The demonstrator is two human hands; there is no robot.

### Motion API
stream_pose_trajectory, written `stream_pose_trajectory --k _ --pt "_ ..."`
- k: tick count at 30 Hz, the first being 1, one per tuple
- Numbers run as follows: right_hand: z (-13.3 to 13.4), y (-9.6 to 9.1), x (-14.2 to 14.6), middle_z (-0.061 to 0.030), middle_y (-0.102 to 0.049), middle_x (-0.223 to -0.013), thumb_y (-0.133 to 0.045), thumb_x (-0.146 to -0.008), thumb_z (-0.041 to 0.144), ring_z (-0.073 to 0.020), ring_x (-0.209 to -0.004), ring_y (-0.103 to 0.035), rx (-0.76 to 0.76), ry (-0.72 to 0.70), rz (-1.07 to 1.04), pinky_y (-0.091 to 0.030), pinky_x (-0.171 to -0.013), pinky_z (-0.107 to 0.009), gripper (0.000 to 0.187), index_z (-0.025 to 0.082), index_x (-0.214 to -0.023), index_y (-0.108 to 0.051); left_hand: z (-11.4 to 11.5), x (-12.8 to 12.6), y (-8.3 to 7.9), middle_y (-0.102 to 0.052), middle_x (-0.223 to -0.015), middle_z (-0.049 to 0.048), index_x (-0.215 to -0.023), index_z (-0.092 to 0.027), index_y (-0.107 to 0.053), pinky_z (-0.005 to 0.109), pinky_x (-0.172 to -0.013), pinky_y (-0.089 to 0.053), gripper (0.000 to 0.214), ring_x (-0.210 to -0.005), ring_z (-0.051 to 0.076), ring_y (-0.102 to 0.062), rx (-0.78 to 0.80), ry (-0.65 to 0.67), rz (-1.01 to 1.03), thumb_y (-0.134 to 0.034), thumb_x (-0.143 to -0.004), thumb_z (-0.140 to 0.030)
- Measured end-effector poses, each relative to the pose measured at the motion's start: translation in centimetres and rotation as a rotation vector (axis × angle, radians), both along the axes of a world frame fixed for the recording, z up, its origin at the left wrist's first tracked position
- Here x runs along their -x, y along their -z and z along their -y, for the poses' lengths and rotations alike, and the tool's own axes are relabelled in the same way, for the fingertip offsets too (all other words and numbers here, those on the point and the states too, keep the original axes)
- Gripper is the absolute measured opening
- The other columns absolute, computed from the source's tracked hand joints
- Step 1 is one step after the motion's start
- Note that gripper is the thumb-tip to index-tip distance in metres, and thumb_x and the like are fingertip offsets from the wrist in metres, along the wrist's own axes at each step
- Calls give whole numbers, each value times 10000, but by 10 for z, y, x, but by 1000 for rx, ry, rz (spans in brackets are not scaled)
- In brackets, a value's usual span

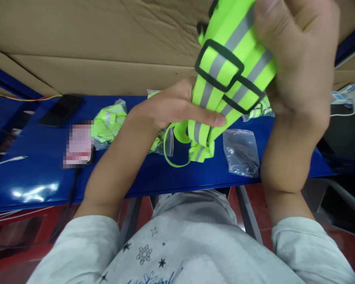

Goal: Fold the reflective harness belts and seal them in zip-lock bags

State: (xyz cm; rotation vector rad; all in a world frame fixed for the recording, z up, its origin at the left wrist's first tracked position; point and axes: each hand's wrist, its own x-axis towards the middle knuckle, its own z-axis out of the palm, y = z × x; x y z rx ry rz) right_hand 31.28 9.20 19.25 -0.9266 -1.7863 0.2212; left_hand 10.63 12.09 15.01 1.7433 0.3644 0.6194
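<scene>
Both my hands hold a bundle of neon-yellow reflective straps [205, 94] up above the blue table. The straps carry grey reflective stripes and black rectangular buckles [220, 65]. My left hand [177, 102] grips the lower part, its thumb lying across the front. At the upper right, my right hand [298, 51] is closed around the upper part; its fingertips are mostly hidden. Below my left hand, a thin yellow loop and a folded strap end hang down. Beneath the bundle to the right lies a clear plastic bag [241, 153].
Bagged yellow items [109, 124] lie left of my left forearm, with more behind the bundle. A black phone [62, 109] and a blurred-out pinkish object [78, 146] rest on the blue table [32, 173]. Cardboard [91, 35] lines the back. White cables lie at both sides.
</scene>
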Motion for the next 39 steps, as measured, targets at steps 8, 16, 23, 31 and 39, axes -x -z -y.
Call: stream_pose_trajectory --k 8,16,23,31,39 --pt "-29 16 5 6 -720 -881 -783 -882 484 -218 -882 -699 463 -366 -299 -611 -723 -333 212 315 -781 -707 -1 4 -2 -784 -1021 30 -1013 -181 -758 267 -862 -582 417 -1007 231 -721 -166 -84 -175 -922 -698 -399" --pt "-23 16 -3 45 -788 -967 -543 -1072 579 -184 -906 -732 167 -133 59 -557 -779 -337 395 322 -1070 -843 -4 8 -6 -759 -1060 58 -1093 -122 -727 329 -914 -557 387 -1012 222 -702 -195 -108 -177 -845 -812 -361" --pt "-13 11 8 50 -659 -1484 -745 -914 559 -283 -1358 -628 192 -127 560 -512 -1169 -391 577 369 -1443 -617 -12 3 4 -796 -1076 65 -1043 -156 -751 366 -994 -583 324 -1104 268 -735 -174 -140 -91 -868 -786 -314" --pt "-16 15 13 7 -751 -1301 -842 -867 308 -267 -1224 -691 11 -12 272 -520 -1086 -383 419 236 -1256 -705 -3 -15 18 -802 -1114 66 -1125 -174 -732 399 -895 -638 359 -1076 313 -790 458 30 94 -781 -782 -269" --pt "1 -2 9 13 -761 -1007 -823 -864 434 -292 -970 -699 118 32 366 -556 -915 -435 192 289 -947 -729 -5 -14 22 -790 -884 26 -889 -175 -771 268 -688 -620 348 -781 208 -764 282 -6 -7 -943 -589 -211"
